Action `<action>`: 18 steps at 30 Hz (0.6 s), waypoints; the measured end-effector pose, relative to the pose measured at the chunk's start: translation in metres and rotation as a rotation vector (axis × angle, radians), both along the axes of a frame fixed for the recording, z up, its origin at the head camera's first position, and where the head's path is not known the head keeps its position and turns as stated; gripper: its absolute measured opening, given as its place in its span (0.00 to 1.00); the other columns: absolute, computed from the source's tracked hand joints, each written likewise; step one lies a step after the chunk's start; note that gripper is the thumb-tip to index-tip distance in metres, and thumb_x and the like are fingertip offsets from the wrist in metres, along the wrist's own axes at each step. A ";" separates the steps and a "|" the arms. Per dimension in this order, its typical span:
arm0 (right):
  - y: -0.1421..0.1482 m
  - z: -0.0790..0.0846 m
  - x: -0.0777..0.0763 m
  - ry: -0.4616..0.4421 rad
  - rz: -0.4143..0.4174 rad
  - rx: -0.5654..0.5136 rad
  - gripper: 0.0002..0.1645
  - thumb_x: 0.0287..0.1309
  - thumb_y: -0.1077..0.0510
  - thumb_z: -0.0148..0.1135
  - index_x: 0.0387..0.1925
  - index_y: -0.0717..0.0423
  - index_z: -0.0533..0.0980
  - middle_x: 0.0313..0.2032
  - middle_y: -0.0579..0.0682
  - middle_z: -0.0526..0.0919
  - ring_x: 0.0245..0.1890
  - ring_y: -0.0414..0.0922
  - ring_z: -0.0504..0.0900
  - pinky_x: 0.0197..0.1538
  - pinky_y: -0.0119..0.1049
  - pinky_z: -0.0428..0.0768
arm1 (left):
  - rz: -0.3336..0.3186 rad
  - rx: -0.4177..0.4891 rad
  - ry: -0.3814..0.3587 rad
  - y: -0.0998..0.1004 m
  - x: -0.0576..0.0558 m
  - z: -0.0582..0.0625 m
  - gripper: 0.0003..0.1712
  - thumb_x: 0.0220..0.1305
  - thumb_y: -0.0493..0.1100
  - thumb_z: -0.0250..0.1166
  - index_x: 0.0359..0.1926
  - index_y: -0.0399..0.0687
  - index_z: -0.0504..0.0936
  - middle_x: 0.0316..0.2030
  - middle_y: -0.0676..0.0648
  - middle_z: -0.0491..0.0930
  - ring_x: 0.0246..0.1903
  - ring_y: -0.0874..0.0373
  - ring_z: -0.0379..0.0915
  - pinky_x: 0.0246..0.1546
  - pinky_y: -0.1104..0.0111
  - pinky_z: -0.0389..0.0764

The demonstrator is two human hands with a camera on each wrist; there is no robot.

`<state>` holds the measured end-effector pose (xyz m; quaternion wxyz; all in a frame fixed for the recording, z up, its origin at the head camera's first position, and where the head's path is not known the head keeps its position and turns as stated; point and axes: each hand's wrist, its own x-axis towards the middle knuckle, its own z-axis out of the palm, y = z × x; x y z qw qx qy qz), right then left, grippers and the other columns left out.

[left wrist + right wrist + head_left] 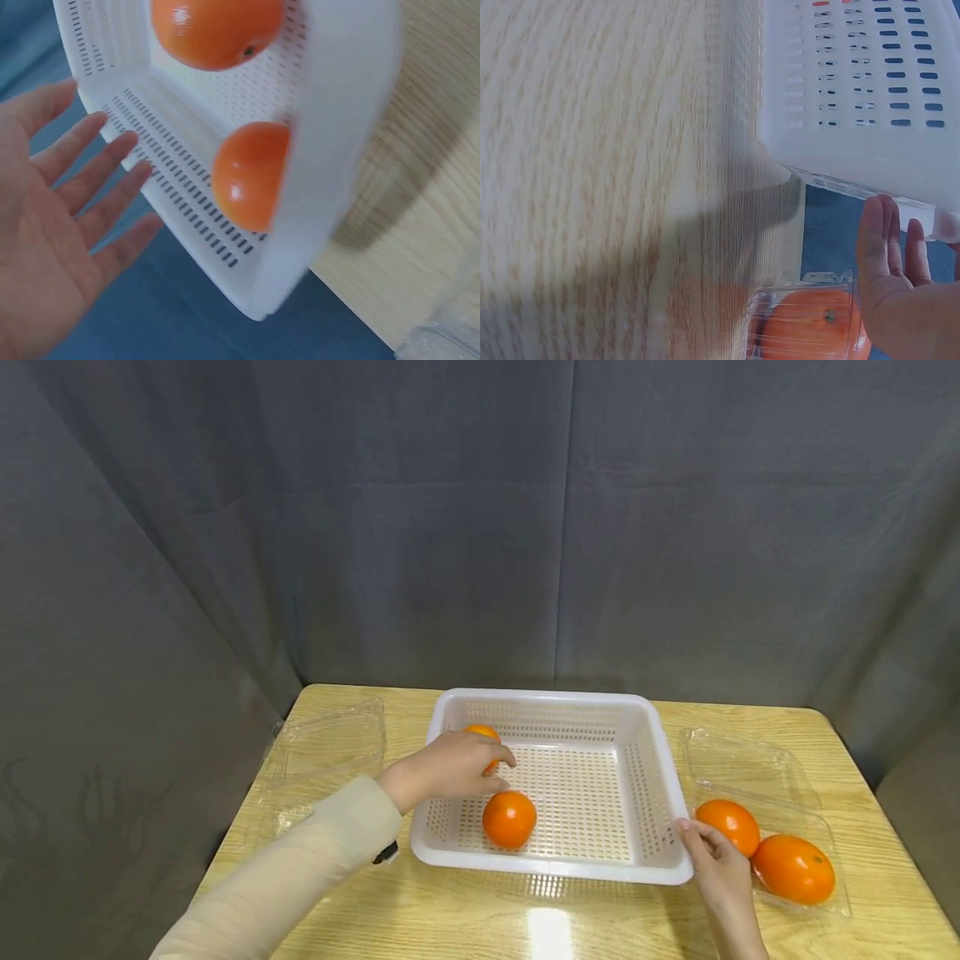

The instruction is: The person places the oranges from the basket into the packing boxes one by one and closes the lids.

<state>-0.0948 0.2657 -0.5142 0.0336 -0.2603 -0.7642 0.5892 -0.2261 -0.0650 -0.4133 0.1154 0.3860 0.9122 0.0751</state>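
A white perforated plastic basket [551, 867] holds two oranges at its left end. The nearer orange [510, 820] is in full view, while the farther orange [481, 730] is partly hidden by my left hand [459, 766]. That hand reaches over the basket's left side; in the left wrist view its fingers [112, 154] are spread and hold nothing. At the near right corner my right hand [722, 870] grips the basket rim, thumb on top and fingers below. Beside it lies an open clear plastic clamshell [838, 847] with two oranges [795, 868] in it.
Another open clear plastic clamshell [330, 745] lies left of the basket on the wooden table [600, 927]. A dark grey curtain [420, 543] hangs behind the table's far edge and along both sides.
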 end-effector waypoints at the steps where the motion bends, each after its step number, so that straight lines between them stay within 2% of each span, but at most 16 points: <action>1: 0.000 0.000 0.000 -0.002 0.002 0.005 0.35 0.70 0.42 0.57 0.59 0.70 0.71 0.36 0.44 0.85 0.30 0.29 0.79 0.34 0.25 0.79 | -0.001 -0.011 -0.014 0.002 0.000 0.001 0.21 0.67 0.55 0.65 0.58 0.57 0.82 0.40 0.58 0.82 0.41 0.63 0.75 0.47 0.62 0.77; 6: 0.001 0.000 0.000 -0.015 0.018 0.011 0.37 0.69 0.41 0.56 0.61 0.70 0.70 0.38 0.47 0.85 0.30 0.29 0.79 0.34 0.26 0.80 | -0.003 -0.093 -0.080 0.014 0.002 0.005 0.23 0.67 0.56 0.65 0.60 0.58 0.80 0.59 0.55 0.78 0.58 0.58 0.73 0.60 0.59 0.73; 8: 0.001 0.000 0.000 -0.022 0.018 0.010 0.37 0.70 0.41 0.55 0.61 0.70 0.69 0.40 0.48 0.85 0.31 0.29 0.79 0.35 0.25 0.80 | -0.002 -0.137 -0.094 0.019 0.002 0.007 0.24 0.67 0.56 0.65 0.61 0.59 0.80 0.62 0.54 0.76 0.62 0.56 0.70 0.62 0.59 0.71; 15: 0.001 0.000 0.000 -0.032 0.012 0.016 0.37 0.69 0.40 0.56 0.61 0.69 0.70 0.40 0.47 0.85 0.31 0.29 0.78 0.35 0.25 0.79 | 0.048 -0.228 -0.179 0.030 0.003 0.004 0.28 0.65 0.58 0.67 0.64 0.59 0.78 0.63 0.52 0.74 0.56 0.56 0.74 0.57 0.61 0.74; 18: 0.001 0.001 0.000 -0.027 0.011 0.026 0.37 0.69 0.40 0.56 0.61 0.69 0.70 0.39 0.46 0.85 0.30 0.29 0.79 0.35 0.25 0.79 | 0.040 -0.265 -0.183 0.035 0.004 0.000 0.29 0.64 0.59 0.67 0.64 0.59 0.77 0.64 0.52 0.73 0.56 0.56 0.74 0.57 0.61 0.74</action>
